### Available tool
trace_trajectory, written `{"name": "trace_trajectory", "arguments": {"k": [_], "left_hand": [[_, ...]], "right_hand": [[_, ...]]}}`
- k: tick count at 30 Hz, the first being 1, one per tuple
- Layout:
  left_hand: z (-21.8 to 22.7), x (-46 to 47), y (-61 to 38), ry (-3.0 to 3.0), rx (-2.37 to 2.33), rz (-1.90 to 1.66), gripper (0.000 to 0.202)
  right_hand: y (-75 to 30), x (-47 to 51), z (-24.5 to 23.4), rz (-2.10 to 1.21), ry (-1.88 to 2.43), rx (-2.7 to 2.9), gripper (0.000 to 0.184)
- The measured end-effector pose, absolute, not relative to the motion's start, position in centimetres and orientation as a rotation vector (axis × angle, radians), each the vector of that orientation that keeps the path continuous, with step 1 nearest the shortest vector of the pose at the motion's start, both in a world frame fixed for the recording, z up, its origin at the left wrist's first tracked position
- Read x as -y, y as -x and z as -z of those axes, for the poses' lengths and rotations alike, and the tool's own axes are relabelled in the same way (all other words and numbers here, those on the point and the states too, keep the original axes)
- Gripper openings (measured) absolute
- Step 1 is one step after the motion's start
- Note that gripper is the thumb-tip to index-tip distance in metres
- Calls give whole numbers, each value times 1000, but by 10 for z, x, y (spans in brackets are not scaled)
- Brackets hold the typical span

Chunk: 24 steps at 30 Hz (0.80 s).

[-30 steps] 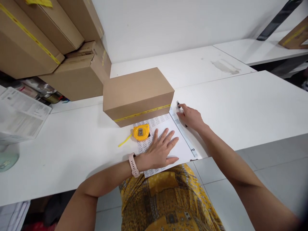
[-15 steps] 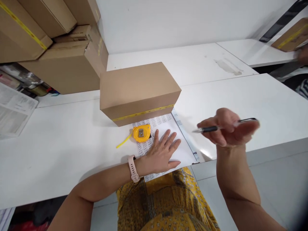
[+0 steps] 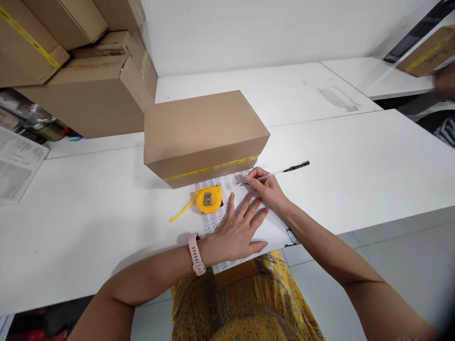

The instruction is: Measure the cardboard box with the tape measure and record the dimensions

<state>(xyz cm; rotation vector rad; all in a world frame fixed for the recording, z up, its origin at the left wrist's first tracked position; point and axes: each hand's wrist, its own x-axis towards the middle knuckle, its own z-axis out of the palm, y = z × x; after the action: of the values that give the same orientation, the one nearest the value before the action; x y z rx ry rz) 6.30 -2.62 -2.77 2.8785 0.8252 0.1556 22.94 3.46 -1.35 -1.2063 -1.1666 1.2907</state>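
Note:
My left hand point(image 3: 239, 228) lies flat with fingers spread on a sheet of paper point(image 3: 272, 227) filled partly with rows of handwriting. In my right hand point(image 3: 267, 188) is a pen point(image 3: 296, 166), pinched near its tip. The tip rests at or just over the written rows, close to the box's front face. A yellow tape measure point(image 3: 209, 199) sits on the sheet left of my left fingers, a short length of its yellow tape sticking out. Behind the paper stands a closed cardboard box point(image 3: 206, 128) with a yellow tape strip, seemingly covering the sheet's far edge.
Several cardboard boxes point(image 3: 88, 99) are stacked at the back left, beside a printed sheet point(image 3: 19, 166). A white wall rises behind the white table point(image 3: 88, 213). At the far right a person's blurred arm point(image 3: 444, 80) is near another taped box point(image 3: 426, 52).
My right hand has come left and down to the paper, turning from palm up with the pen to a writing grip. My left hand and the tape measure have stayed put.

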Motion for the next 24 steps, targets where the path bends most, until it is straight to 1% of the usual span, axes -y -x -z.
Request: {"name": "trace_trajectory", "arguments": {"k": [3,5,8,11,14,17,22,24], "left_hand": [[28,26,-64,-2881,-832,-168,82],[28,26,-64,-2875,-839,-186,79],[29,26,-63,-2859,-858,-243,71],[29,26,-62,-2855,-873,-281,65],[27,27,-62,-2863,-910,-283,64],[26,28,-63,-2873,-935,-268,64],[28,28,-65,-2885,-961,-264,65],[29,28,-65,-2889,-968,-274,65]], "right_hand": [[-224,-32,20,-1268,1210,1178,34],[-226,-33,19,-1226,1220,1185,32],[-238,-40,19,-1021,1318,1093,24],[-257,-49,21,-813,1388,894,24],[-267,-53,23,-781,1365,798,22],[-263,-51,23,-878,1306,883,22],[-236,-38,20,-1315,1182,1126,31],[-227,-35,21,-1385,1174,1168,30]]}}
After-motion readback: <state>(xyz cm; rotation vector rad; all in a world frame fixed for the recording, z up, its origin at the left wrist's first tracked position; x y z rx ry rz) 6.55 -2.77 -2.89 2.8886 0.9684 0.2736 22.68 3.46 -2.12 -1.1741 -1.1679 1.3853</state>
